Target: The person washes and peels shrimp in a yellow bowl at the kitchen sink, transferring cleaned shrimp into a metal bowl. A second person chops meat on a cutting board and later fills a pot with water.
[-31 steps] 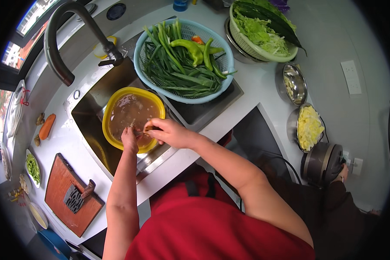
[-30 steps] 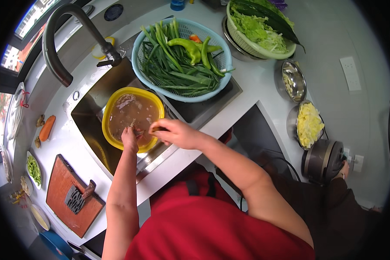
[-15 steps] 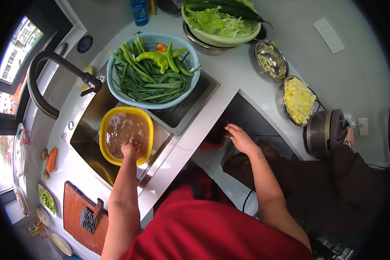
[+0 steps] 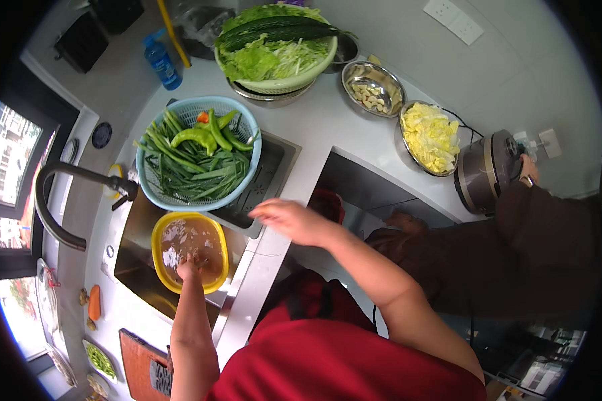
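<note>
Cloudy brown water [image 4: 204, 244] in the yellow plastic basin [image 4: 189, 216] hides the fingertips of the left hand [image 4: 188, 267] and whatever they may hold. The fingertips of the right hand [image 4: 289, 219] are too blurred to show any grip. The bare left forearm [image 4: 192, 334] covers part of the mottled dark metal cleaver [image 4: 159, 377]; the lower edge cuts off the reddish-brown wooden chopping board [image 4: 134, 361]. A pale-green plastic basket [image 4: 284, 85] conceals most of the steel bowl [image 4: 272, 100] beneath.

A kitchen: sink [image 4: 138, 264], curved tap [image 4: 80, 173], chopping board [image 4: 134, 364], vegetables [image 4: 201, 157].
</note>
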`<control>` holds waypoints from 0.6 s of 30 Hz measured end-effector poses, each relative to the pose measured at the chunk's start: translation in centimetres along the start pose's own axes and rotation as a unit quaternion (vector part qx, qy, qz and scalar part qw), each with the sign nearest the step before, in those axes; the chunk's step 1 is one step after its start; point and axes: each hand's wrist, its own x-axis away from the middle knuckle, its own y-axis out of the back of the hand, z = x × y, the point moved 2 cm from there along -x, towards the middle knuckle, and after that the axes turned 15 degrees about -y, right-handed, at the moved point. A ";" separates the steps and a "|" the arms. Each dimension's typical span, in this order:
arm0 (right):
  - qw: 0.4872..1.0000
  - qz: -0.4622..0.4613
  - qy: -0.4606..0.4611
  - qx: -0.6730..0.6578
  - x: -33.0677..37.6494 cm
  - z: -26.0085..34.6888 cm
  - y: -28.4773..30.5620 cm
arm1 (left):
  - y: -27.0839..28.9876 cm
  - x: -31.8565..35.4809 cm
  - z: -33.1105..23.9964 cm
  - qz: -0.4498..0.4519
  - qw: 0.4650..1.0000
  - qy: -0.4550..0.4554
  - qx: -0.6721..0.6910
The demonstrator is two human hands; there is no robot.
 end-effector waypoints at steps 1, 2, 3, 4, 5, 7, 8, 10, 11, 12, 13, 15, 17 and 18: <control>0.999 0.022 0.043 0.020 -1.5 0.7 -1.7 | -0.1 -0.4 -0.5 0.003 1.000 -0.003 -0.001; 0.997 0.040 0.065 0.021 -2.8 1.5 -3.2 | -0.2 -0.8 -0.6 0.004 1.000 -0.003 0.001; 0.995 0.062 0.075 0.021 -4.4 2.0 -5.0 | 0.3 -1.4 -0.2 -0.004 1.000 -0.001 0.003; 0.994 0.093 0.059 0.000 -5.9 2.0 -6.9 | 0.7 -2.6 0.0 0.017 0.998 -0.037 -0.053; 0.991 0.119 0.056 -0.017 -7.3 2.2 -9.1 | 1.5 -3.9 0.8 0.007 0.993 -0.059 -0.097; 0.988 0.135 0.073 0.030 -9.8 0.6 -12.2 | -0.1 -2.9 -0.4 0.039 0.975 -0.150 -0.159; 0.984 0.163 0.059 0.036 -10.6 0.6 -13.8 | 0.3 -2.8 -0.3 0.009 0.970 -0.170 -0.175; 0.971 0.228 0.012 0.076 -12.8 0.0 -16.6 | 0.7 -2.8 -0.3 -0.043 0.955 -0.210 -0.206; 0.962 0.249 -0.001 0.110 -14.0 -0.4 -17.7 | 0.9 -2.7 -0.4 -0.069 0.951 -0.217 -0.212; 0.958 0.241 -0.032 0.149 -15.3 -2.2 -17.8 | -0.6 -0.4 -3.6 -0.081 0.962 -0.184 -0.185; 0.951 0.247 -0.027 0.183 -16.7 -3.2 -19.5 | 0.2 -0.3 -4.0 -0.121 0.973 -0.153 -0.126; 0.929 0.235 0.000 0.285 -19.0 -4.4 -22.3 | 2.0 -1.0 -3.4 -0.127 0.975 -0.140 -0.120; 0.888 0.236 -0.083 0.385 -21.2 -5.8 -24.5 | 1.7 0.2 -3.5 -0.140 0.932 -0.153 -0.298; 0.903 0.160 -0.097 0.388 -22.4 -10.1 -25.0 | 0.0 0.8 -4.4 -0.057 0.944 -0.096 -0.312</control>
